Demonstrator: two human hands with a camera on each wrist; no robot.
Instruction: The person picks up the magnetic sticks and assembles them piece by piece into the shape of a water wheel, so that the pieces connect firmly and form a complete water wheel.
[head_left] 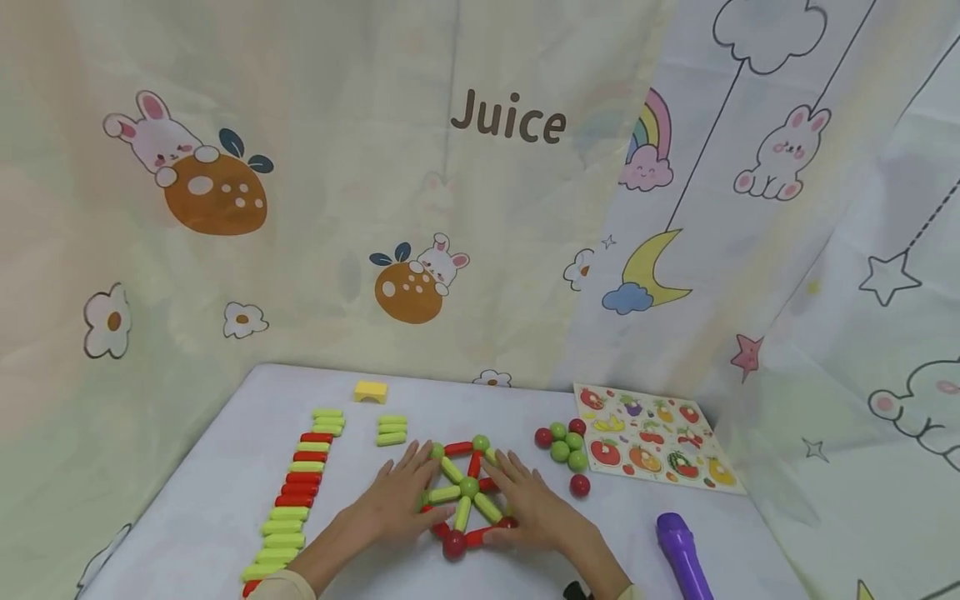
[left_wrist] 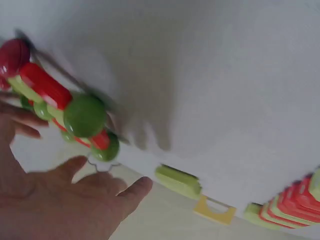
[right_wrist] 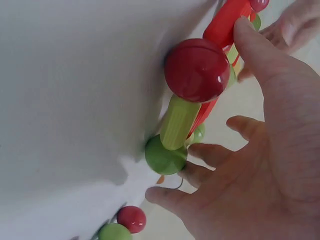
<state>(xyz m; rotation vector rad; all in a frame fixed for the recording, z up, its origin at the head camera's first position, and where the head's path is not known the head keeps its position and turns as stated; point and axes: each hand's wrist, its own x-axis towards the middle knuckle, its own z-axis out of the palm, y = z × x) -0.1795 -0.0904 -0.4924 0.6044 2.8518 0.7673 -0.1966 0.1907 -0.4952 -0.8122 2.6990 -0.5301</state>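
A flat wheel of red and yellow-green rods joined by balls lies on the white table, with a green ball [head_left: 468,487] at its hub. Spread fingers of my left hand [head_left: 393,500] lie along the wheel's left side, beside its green balls [left_wrist: 85,115]. On the opposite side, my right hand [head_left: 543,512] has its fingers extended around the rim. In the right wrist view, the right thumb rests at a red rod [right_wrist: 227,22], near a dark red ball [right_wrist: 197,70], and the fingertips are close to a green ball [right_wrist: 166,155].
A long column of red and yellow-green rods [head_left: 292,500] runs down the left. Several loose rods [head_left: 392,431] and a yellow arch block [head_left: 371,392] sit behind. At right are loose balls [head_left: 559,451], a fruit picture board [head_left: 652,437] and a purple toy microphone [head_left: 682,554].
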